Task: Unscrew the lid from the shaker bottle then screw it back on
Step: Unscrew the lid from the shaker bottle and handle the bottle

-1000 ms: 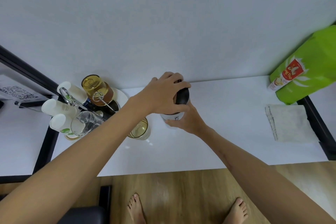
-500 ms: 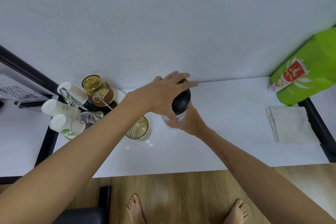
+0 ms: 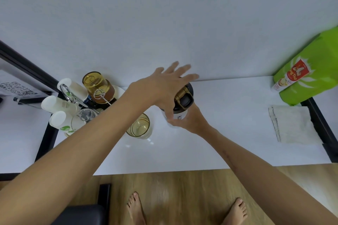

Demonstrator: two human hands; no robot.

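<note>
**Left hand splayed above the lid, right hand gripping the bottle**

Seen from the head camera, the left hand (image 3: 164,87) has its fingers (image 3: 180,71) spread wide and nearly straight, fanned out above the lid (image 3: 184,99) and closed on nothing; only the thumb reaches down the bottle's near-left side, and whether it touches cannot be told. That forearm runs up from the lower left, wrist roughly level, palm facing down. The right hand (image 3: 192,121) wraps the white body of the shaker bottle (image 3: 180,115) from the near-right side, fingers curled snugly around it just below the lid; its forearm comes in from the lower right. Standing upright on the white tabletop (image 3: 228,133), the bottle has its long axis vertical, and its black lid with a gold-coloured catch faces up towards the camera. An amber glass (image 3: 140,127) stands just left of the bottle, a folded cloth (image 3: 292,124) lies well to its right, and a green bag (image 3: 311,71) leans beyond that cloth.
</note>
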